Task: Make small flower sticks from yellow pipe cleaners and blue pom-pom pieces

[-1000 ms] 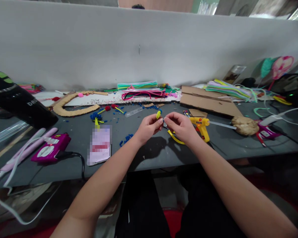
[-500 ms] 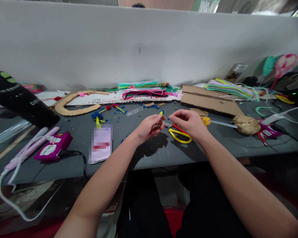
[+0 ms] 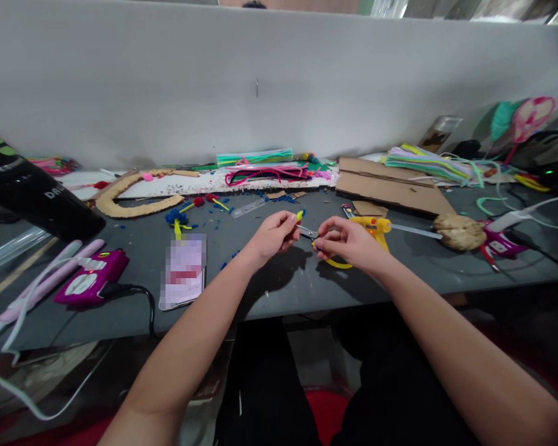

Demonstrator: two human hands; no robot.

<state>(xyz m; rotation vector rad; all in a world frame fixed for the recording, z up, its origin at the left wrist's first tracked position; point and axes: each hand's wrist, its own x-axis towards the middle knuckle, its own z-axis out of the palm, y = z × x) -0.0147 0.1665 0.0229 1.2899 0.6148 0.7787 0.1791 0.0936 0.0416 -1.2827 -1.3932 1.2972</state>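
Near the middle of the desk, my left hand (image 3: 276, 234) is closed in a pinch on a small yellow piece of fuzzy pipe cleaner (image 3: 300, 215) with blue at its end. My right hand (image 3: 341, 240) is apart from it on the right, fingertips drawn together on a tiny blue and yellow bit (image 3: 315, 245), too small to name surely. Under and behind the right fingers lie scissors (image 3: 338, 264) with yellow handles, their blades pointing toward the left hand. A yellow hot glue gun (image 3: 374, 227) with a long glue stick lies just beyond the right hand.
A phone (image 3: 183, 272), a blue-and-yellow pipe cleaner flower (image 3: 177, 218) and a clear ruler (image 3: 248, 208) are on the left. Behind lie cardboard (image 3: 390, 186) and bundled pipe cleaners (image 3: 428, 166). A black bottle (image 3: 37, 189) leans at far left; cables trail off purple power blocks (image 3: 93, 279).
My right hand has come down a little over the scissors, covering more of their handles. The left hand still pinches the yellow piece. The whole view has shifted slightly.
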